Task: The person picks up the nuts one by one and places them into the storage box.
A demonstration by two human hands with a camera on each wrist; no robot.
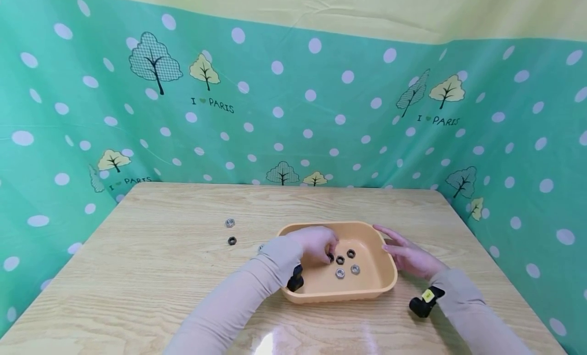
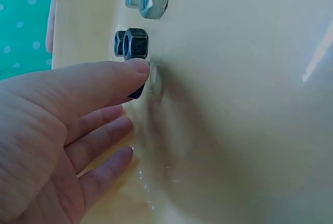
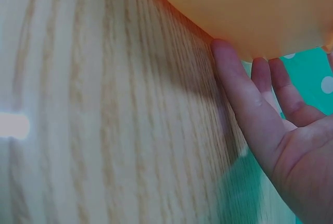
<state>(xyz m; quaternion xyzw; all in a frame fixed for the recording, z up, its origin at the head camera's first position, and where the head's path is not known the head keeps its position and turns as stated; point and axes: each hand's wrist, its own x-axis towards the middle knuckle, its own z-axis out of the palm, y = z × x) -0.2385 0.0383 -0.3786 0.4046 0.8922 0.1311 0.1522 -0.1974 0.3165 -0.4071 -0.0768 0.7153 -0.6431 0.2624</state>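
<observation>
Mid-drop: left hand (image 1: 316,243) inside tray (image 1: 382,286), fingers pinching black nut (image 2: 137,91) at floor, four nuts (image 1: 347,262) at its 3 o'clock. Right hand (image 1: 408,255) flat, steadying tray's 3 o'clock wall. Next, probably: release, fetch table nuts (image 1: 231,231) at 9 o'clock.

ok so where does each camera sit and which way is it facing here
Head: above, looking forward and down at the wooden table; both sleeved arms, left hand inside the orange plastic tray.
Left wrist: looks past fingers at black and silver hex nuts.
Right wrist: low, the right hand at the tray's outer wall.
All share the tray.
</observation>
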